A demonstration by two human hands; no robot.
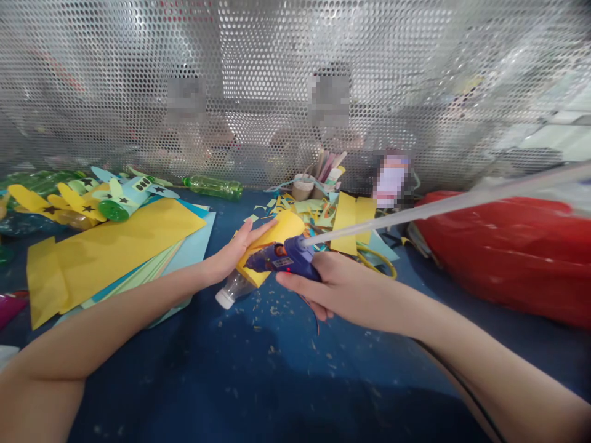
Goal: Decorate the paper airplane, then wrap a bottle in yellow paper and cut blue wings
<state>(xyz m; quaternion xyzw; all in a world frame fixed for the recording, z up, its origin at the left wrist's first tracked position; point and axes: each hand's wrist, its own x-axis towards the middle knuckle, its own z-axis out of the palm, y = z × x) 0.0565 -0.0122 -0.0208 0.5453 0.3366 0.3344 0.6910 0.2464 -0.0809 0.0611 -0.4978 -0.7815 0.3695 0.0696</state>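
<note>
Tbl (231, 369): cup (323, 192) w/ sticks (329, 163); R fingers (318, 309) curled round glue-gun (298, 264), L fingers (259, 232) straight on papered btl (289, 227)

"What was hidden?"
"Most of the clear plastic bottle (240, 286), inside the rolled yellow paper (289, 227)."
"And blurred?"
"The pale rectangular screen (391, 181), near the blue table's (249, 381) far edge."

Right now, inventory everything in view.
Bottle: one, clear, yellow-wrapped, centre
Glue gun: one, blue, centre
Glue stick: one, whitish, in glue gun
Paper sheets: several, multicoloured, left
Winged bottles: several, multicoloured, far left
Lying bottle: one, green, back
Scraps: many, mixed, behind bottle
Cups: at least two, pale, back
Sticks: several, mixed, at cups
Screen: one, pale, blurred, back
Bag: one, red, right
Mesh: one, silver, back
Tabletop: one, blue, underneath
Left hand: one, on bottle's wrap
Right hand: one, around glue gun
</note>
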